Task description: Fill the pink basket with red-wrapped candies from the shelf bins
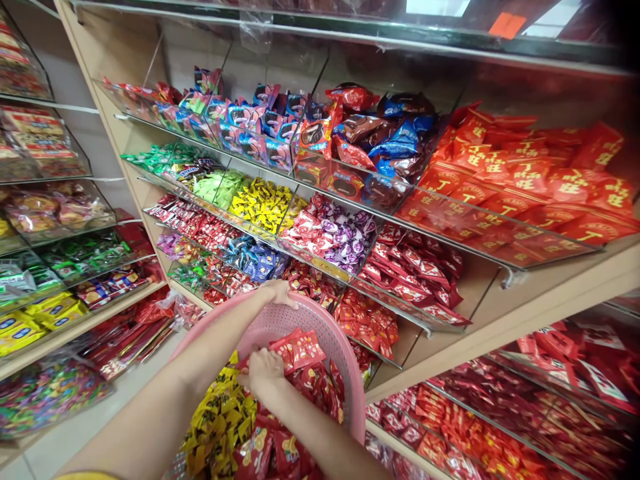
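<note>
A tall pale-wood shelving unit with sloping clear trays [115, 40] fills most of the view, and a 2nd pale-wood rack [100, 325] stands to its left. Just in front of the trays is a round pink perforated plastic basket [356, 387], its far rim close to the lower tiers. Inside it, glossy yellow packets with dark print [215, 413] lie on the left, and shiny red printed packets [265, 457] spread across the near middle and right. The person's 2 bare hands are at the basket: the left hand [277, 293] has its grip clasped over the far rim, while the right hand [265, 373] is down inside, fingers curled, between the yellow and red packets. Whether that grip has caught a packet, I cannot tell. A flat red strip of joined packets [299, 350] lies just beside its knuckles.
</note>
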The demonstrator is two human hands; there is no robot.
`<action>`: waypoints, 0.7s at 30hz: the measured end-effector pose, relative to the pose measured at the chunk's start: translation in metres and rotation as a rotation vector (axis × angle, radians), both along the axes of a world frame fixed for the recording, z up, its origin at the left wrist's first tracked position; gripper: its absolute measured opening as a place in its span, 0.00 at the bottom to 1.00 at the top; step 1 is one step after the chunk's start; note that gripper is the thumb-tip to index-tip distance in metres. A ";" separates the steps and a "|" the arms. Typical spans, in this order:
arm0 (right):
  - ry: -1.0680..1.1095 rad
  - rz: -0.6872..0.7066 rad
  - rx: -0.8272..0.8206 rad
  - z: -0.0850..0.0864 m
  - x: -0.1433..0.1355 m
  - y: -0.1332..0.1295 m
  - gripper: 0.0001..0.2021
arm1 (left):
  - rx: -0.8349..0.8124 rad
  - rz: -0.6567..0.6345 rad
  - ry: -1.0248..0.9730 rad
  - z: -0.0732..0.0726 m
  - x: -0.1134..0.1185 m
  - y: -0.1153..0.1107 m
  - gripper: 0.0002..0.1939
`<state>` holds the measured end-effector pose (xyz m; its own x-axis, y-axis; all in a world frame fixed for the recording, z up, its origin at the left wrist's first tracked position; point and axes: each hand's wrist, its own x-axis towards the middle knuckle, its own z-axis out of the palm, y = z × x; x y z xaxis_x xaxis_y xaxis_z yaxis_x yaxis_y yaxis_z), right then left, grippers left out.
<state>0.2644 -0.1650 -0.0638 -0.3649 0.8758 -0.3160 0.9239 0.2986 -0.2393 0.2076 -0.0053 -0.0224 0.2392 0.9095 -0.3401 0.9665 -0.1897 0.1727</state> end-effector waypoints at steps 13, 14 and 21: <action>0.036 0.016 -0.069 0.000 0.009 -0.002 0.27 | 0.016 -0.046 -0.008 -0.009 -0.003 0.005 0.42; 0.033 0.022 -0.075 0.000 0.009 -0.003 0.30 | 0.020 -0.046 -0.009 -0.009 -0.003 0.005 0.42; -0.006 0.092 -0.040 -0.003 0.005 -0.014 0.31 | 0.023 -0.021 -0.008 -0.006 -0.001 0.002 0.39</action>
